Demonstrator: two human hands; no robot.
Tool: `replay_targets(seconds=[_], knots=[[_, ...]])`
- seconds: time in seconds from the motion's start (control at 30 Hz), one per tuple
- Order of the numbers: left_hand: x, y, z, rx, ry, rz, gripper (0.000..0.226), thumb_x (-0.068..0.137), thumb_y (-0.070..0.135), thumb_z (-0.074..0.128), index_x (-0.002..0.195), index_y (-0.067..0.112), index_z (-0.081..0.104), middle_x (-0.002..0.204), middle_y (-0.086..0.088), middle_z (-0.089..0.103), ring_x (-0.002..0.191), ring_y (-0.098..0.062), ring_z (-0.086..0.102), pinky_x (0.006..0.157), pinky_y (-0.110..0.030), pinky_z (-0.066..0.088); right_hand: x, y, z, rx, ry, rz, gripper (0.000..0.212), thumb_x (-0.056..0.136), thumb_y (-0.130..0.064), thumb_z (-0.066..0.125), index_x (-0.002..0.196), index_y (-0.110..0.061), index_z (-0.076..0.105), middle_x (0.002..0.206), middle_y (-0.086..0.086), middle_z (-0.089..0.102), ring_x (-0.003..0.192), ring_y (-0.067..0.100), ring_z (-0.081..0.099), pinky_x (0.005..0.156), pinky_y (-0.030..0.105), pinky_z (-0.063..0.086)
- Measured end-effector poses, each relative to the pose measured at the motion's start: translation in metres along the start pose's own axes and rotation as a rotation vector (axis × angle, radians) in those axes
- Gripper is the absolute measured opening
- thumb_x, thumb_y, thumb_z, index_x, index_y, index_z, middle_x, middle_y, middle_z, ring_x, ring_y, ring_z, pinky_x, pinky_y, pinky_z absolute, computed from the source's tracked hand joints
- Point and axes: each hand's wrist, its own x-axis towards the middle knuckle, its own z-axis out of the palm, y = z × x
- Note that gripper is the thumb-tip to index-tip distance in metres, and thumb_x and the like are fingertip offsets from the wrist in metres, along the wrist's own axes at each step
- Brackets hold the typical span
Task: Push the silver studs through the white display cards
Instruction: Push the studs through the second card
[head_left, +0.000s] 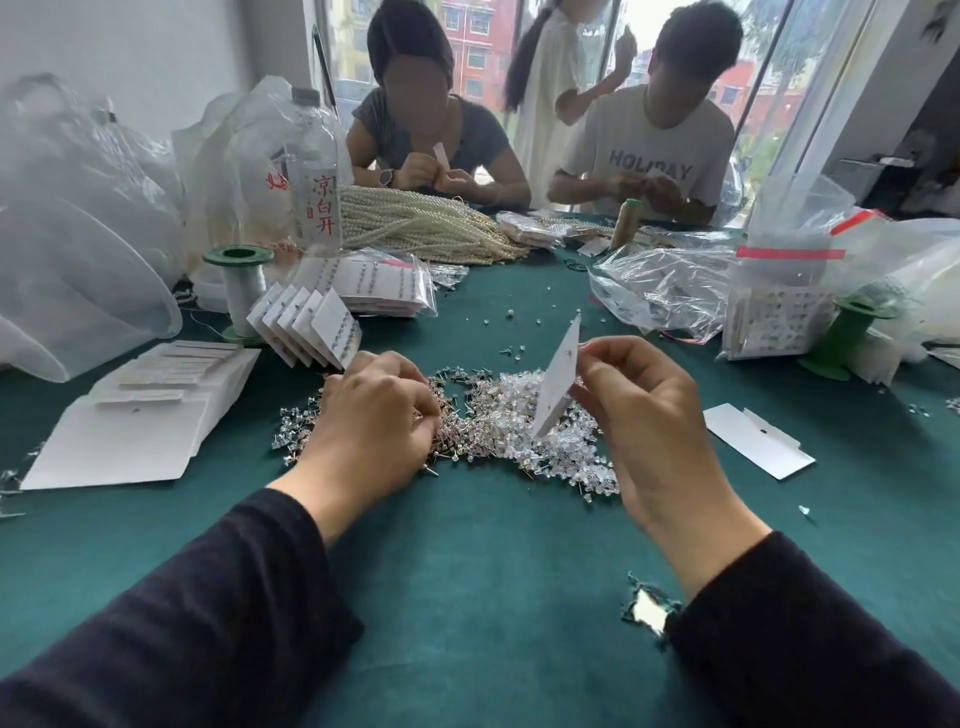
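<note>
My right hand (649, 415) pinches a white display card (557, 384) by its edge between thumb and fingertips, holding it upright and a little tilted, its lower corner just above the heap of clear backs (550, 452) beneath that hand. My left hand (374, 421) is knuckles-up on the pile of silver studs (462, 410), which spreads from under its fingers across toward my right hand. The fingers are curled down into the pile and their tips are hidden, so I cannot tell whether they have a stud or are only feeling for one. There is a small mark near the top of the card, but I cannot say whether it is a hole or a stud already seated. The risks I see come from the grip and the clutter. The studs are tiny and tangled, so I may lift two at once or drop one onto the green counter (467, 571). Held only by one edge, the card could bend or crease if I push the post in off the hole. The backs lie touching the studs, and I could easily grab the wrong piece. Blank cards (135, 441) wait well out past my left hand.
</note>
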Motion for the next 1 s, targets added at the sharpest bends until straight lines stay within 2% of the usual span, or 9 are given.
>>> replay_targets(seconds=[0.1, 0.2, 0.3, 0.4, 0.5, 0.7, 0.8, 0.9, 1.0], knots=[[0.002, 0.002, -0.003, -0.129, 0.089, -0.021, 0.008, 0.080, 0.017, 0.067, 0.082, 0.012, 0.073, 0.094, -0.003, 0.066, 0.096, -0.022, 0.054, 0.090, -0.033, 0.039, -0.001, -0.004, -0.001, 0.225, -0.062, 0.132, 0.025, 0.086, 0.002, 0.052, 0.070, -0.014, 0.060, 0.071, 0.003, 0.060, 0.066, 0.012, 0.058, 0.065, 0.024, 0.051], [0.003, 0.006, -0.007, -0.275, 0.136, -0.089, 0.007, 0.081, 0.017, 0.066, 0.079, 0.013, 0.071, 0.075, 0.002, 0.065, 0.071, -0.012, 0.056, 0.066, -0.016, 0.037, 0.002, -0.006, -0.003, 0.422, -0.095, 0.288, 0.020, 0.086, 0.002, 0.048, 0.076, -0.012, 0.057, 0.066, 0.002, 0.063, 0.061, 0.015, 0.060, 0.060, 0.024, 0.053], [0.006, 0.007, -0.008, -0.420, 0.056, -0.187, 0.013, 0.087, 0.018, 0.059, 0.074, 0.018, 0.061, 0.063, 0.006, 0.060, 0.057, -0.007, 0.051, 0.054, -0.016, 0.039, 0.003, -0.004, -0.001, 0.532, -0.152, 0.415, 0.010, 0.078, -0.005, 0.053, 0.084, -0.012, 0.058, 0.070, 0.001, 0.065, 0.059, 0.016, 0.064, 0.061, 0.024, 0.055], [0.007, 0.009, -0.009, -0.672, -0.055, -0.276, 0.018, 0.092, 0.012, 0.051, 0.075, 0.018, 0.054, 0.061, 0.003, 0.065, 0.050, -0.009, 0.057, 0.050, -0.021, 0.044, 0.000, -0.001, 0.000, 0.555, -0.234, 0.486, 0.016, 0.073, -0.012, 0.054, 0.089, -0.012, 0.059, 0.073, 0.001, 0.066, 0.064, 0.017, 0.066, 0.064, 0.026, 0.057], [0.007, 0.014, -0.013, -0.900, -0.114, -0.277, 0.018, 0.091, 0.005, 0.051, 0.075, 0.014, 0.055, 0.054, 0.004, 0.065, 0.048, -0.007, 0.056, 0.049, -0.021, 0.044, -0.001, 0.003, 0.002, 0.497, -0.288, 0.501, 0.025, 0.073, -0.015, 0.054, 0.097, -0.012, 0.058, 0.080, 0.004, 0.065, 0.067, 0.018, 0.066, 0.067, 0.031, 0.055], [0.000, 0.031, -0.021, -1.062, -0.110, -0.190, 0.008, 0.072, 0.013, 0.073, 0.072, 0.015, 0.065, 0.056, 0.004, 0.066, 0.050, -0.006, 0.055, 0.051, -0.017, 0.045, -0.004, 0.003, 0.002, 0.436, -0.419, 0.462, 0.041, 0.067, -0.017, 0.061, 0.107, -0.011, 0.053, 0.095, 0.013, 0.063, 0.075, 0.025, 0.064, 0.070, 0.036, 0.054], [-0.003, 0.038, -0.026, -1.169, -0.139, -0.196, 0.004, 0.069, 0.010, 0.074, 0.066, 0.013, 0.072, 0.061, 0.001, 0.069, 0.054, -0.008, 0.058, 0.057, -0.020, 0.047, -0.007, 0.002, 0.003, 0.419, -0.447, 0.448, 0.048, 0.069, -0.014, 0.060, 0.116, -0.005, 0.053, 0.086, 0.011, 0.066, 0.067, 0.023, 0.065, 0.071, 0.038, 0.053], [-0.004, 0.040, -0.028, -1.192, -0.188, -0.180, 0.018, 0.076, 0.000, 0.067, 0.070, 0.015, 0.075, 0.068, -0.001, 0.072, 0.062, -0.009, 0.062, 0.061, -0.020, 0.049, -0.009, 0.002, 0.005, 0.395, -0.433, 0.452, 0.056, 0.072, -0.011, 0.058, 0.124, 0.007, 0.047, 0.079, 0.008, 0.065, 0.061, 0.020, 0.065, 0.070, 0.037, 0.054], [-0.006, 0.042, -0.027, -1.173, -0.194, -0.198, 0.023, 0.078, -0.001, 0.066, 0.067, 0.017, 0.075, 0.068, 0.002, 0.072, 0.065, -0.007, 0.062, 0.062, -0.016, 0.049, -0.010, 0.002, 0.006, 0.403, -0.432, 0.453, 0.055, 0.072, -0.011, 0.057, 0.124, 0.004, 0.047, 0.071, 0.005, 0.066, 0.056, 0.016, 0.064, 0.063, 0.032, 0.055]])
